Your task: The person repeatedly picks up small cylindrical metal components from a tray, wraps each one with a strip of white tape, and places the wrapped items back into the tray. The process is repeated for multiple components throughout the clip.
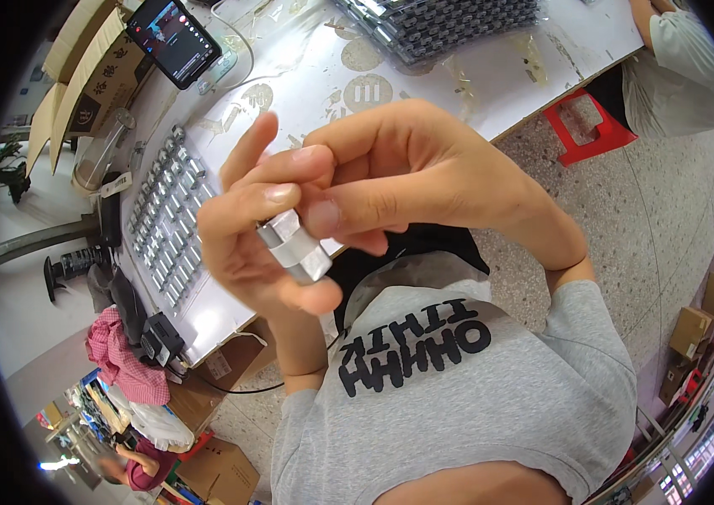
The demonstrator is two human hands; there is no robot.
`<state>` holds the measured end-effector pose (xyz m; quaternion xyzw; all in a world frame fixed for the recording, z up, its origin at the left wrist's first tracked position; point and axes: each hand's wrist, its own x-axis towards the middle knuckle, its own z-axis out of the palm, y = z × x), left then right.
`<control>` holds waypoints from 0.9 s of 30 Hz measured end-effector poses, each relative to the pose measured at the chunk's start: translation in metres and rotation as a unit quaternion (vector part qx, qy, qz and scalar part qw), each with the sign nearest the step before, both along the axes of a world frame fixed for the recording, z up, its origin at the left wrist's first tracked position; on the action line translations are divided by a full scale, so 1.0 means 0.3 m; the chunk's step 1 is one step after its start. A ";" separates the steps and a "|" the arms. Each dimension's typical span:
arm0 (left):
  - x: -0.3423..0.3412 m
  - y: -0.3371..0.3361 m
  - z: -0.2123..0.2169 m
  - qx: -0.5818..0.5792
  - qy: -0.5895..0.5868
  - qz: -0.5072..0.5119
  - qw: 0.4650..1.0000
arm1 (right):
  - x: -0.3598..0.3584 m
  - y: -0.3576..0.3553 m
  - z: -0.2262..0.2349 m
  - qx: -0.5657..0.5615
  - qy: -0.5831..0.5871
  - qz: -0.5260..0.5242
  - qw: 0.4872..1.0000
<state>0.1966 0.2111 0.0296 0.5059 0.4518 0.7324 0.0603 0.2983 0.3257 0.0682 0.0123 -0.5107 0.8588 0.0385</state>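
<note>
Two hands (323, 202) on one silver hexagonal fitting (294, 245)

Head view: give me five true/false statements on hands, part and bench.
1. Both hands grip one small metal part. True: the left hand and right hand meet on it.
2. The part lies on the table. False: it is held up in the air, near the chest.
3. Rows of metal parts lie on the table to the left. True.
4. The phone screen is dark. False: it is lit.
5. The stool is blue. False: it is red.
</note>
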 end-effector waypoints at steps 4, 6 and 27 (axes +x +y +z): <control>-0.013 0.008 -0.085 0.044 -0.082 -0.135 0.986 | -0.006 -0.026 0.010 0.031 0.014 -0.034 0.999; -0.001 0.006 -0.088 0.038 -0.112 -0.154 0.981 | -0.004 -0.019 -0.003 0.074 0.044 -0.030 0.996; -0.007 -0.053 0.005 -0.107 -0.085 0.073 0.988 | 0.007 -0.001 0.013 0.218 0.087 -0.129 0.964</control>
